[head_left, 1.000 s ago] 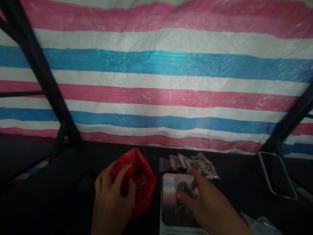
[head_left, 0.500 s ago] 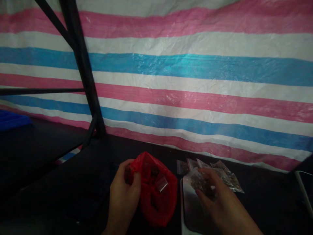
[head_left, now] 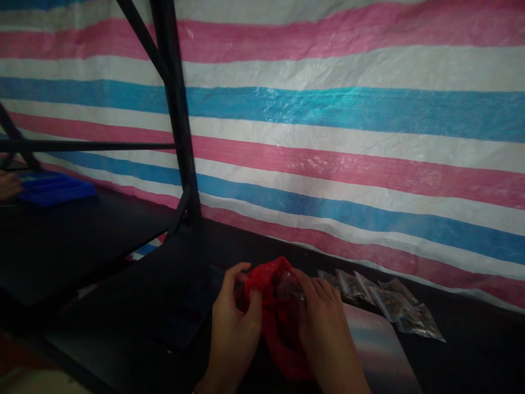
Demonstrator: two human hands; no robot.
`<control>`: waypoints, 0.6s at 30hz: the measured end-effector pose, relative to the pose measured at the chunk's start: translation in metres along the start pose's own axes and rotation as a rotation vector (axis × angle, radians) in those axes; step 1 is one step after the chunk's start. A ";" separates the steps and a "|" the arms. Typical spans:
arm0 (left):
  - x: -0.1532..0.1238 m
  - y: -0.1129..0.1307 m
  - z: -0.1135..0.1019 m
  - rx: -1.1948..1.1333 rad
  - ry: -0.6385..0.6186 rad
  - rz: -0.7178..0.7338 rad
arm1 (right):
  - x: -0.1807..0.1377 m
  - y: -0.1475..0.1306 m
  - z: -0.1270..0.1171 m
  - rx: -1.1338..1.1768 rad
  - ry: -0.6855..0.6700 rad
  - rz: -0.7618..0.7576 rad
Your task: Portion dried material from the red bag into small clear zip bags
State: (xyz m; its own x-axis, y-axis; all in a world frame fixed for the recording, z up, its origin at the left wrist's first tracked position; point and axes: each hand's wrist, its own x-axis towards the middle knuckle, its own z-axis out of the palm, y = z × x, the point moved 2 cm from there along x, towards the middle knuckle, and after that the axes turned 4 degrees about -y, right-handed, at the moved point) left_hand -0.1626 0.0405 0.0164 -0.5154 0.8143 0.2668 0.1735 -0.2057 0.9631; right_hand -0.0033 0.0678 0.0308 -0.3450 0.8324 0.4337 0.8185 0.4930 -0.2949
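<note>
A red plastic bag (head_left: 287,350) stands on the black table in front of me, its mouth open. My left hand (head_left: 235,323) is closed on the bag's left rim, thumb on the near side. At the mouth is my right hand (head_left: 324,317), fingers curled and reaching in from the right. Clear plastic of a small zip bag (head_left: 287,284) shows at its fingertips; the rest is hidden by the hand and the red bag. Right of that hand lies a flat, shiny plate (head_left: 381,345), like a scale top. Several small zip bags (head_left: 394,303) with brownish contents lie beyond it.
A black metal frame post (head_left: 178,120) rises behind on the left. Beyond it are a blue tray (head_left: 57,189) and another person's hand (head_left: 8,185). A striped plastic sheet (head_left: 328,109) hangs behind the table. A dark flat object (head_left: 184,317) lies left of my hands.
My right hand has moved left from above the shiny plate to the red bag's mouth, with the small zip bag. The view has turned left, bringing another person's hand into sight.
</note>
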 end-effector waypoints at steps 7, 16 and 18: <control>0.001 -0.005 -0.004 -0.001 -0.005 0.007 | -0.002 0.000 0.006 0.011 0.008 0.035; 0.003 -0.006 -0.002 0.003 -0.025 -0.005 | -0.004 0.026 -0.009 0.590 0.008 0.285; 0.003 -0.005 -0.001 0.000 -0.031 -0.008 | -0.008 0.036 -0.024 0.727 0.001 0.329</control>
State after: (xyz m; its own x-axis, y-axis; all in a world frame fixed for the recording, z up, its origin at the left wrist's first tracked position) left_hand -0.1662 0.0438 0.0121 -0.4903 0.8327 0.2576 0.1695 -0.1988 0.9653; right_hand 0.0402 0.0731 0.0374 -0.1371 0.9639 0.2282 0.3738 0.2637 -0.8892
